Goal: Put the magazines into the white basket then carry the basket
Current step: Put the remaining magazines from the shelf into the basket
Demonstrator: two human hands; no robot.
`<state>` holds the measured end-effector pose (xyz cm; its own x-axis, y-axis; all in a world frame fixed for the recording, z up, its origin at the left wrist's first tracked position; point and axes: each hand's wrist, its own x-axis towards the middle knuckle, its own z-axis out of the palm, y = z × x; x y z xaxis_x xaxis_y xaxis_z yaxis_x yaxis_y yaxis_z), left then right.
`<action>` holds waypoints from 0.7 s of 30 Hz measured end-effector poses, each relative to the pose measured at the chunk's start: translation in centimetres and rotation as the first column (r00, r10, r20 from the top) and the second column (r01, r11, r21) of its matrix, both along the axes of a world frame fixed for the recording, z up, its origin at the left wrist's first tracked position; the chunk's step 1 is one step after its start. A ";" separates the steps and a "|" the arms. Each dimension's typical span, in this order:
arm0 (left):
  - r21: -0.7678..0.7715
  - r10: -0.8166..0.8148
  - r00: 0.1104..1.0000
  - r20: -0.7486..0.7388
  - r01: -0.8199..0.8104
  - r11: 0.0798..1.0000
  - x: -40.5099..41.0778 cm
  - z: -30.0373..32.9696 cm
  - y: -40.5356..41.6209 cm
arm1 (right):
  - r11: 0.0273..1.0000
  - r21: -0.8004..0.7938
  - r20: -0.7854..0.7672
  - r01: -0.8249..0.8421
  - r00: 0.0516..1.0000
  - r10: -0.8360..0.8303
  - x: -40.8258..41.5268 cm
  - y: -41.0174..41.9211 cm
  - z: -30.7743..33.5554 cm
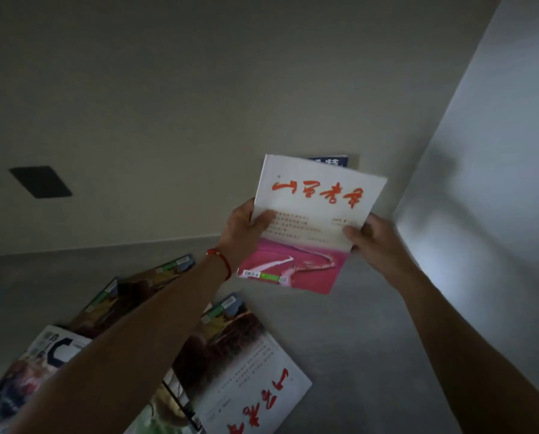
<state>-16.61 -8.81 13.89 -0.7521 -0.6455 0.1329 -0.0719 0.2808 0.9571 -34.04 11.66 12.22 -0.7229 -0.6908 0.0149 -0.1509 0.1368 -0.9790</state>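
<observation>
Both hands hold up a white and pink magazine [309,220] with red script on its cover, raised above the grey surface. My left hand [246,228] grips its left edge, thumb on the cover. My right hand [371,239] grips its right edge. Behind it peeks the top of a dark blue magazine [331,160]. Several more magazines lie on the surface below my left arm: a white one with red script [255,377], a brown-covered one [143,283] and one with a large dark letter [39,364]. No white basket is in view.
A grey surface [371,355] meets a pale wall [199,104] at the back. A dark square plate [41,181] sits on the wall at left. A brighter wall [497,183] rises at right, forming a corner behind the held magazine.
</observation>
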 end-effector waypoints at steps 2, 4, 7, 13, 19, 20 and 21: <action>0.064 -0.020 0.999 -0.027 0.022 0.998 -1.6 0.9 -0.7 | 0.989 0.085 -0.246 0.124 0.964 -0.100 -2.6 -1.5 1.7; -0.002 0.003 1.000 0.024 -0.003 1.000 -3.3 1.8 -1.6 | 0.967 0.111 -0.458 0.228 0.876 -0.154 -5.3 -2.8 2.9; -0.396 0.230 0.955 0.189 -0.140 0.908 -5.7 2.1 -3.5 | 0.967 0.041 -0.540 0.253 0.820 -0.191 -8.9 -4.8 3.3; -0.263 0.380 0.887 0.263 -0.313 0.913 -8.8 -1.0 -5.2 | 0.975 0.099 -0.540 0.198 0.834 -0.114 -12.4 -8.2 0.2; -0.004 0.456 0.830 0.321 -0.480 0.877 -11.6 -5.8 -6.6 | 0.968 0.192 -0.478 0.165 0.876 -0.055 -14.1 -9.7 -4.2; 0.008 0.460 0.824 0.332 -0.490 0.872 -11.9 -6.3 -6.8 | 0.964 0.212 -0.462 0.159 0.886 -0.044 -14.3 -9.8 -4.9; 0.020 0.457 0.820 0.344 -0.493 0.870 -12.3 -6.9 -7.0 | 0.961 0.228 -0.438 0.156 0.898 -0.042 -14.4 -10.0 -5.5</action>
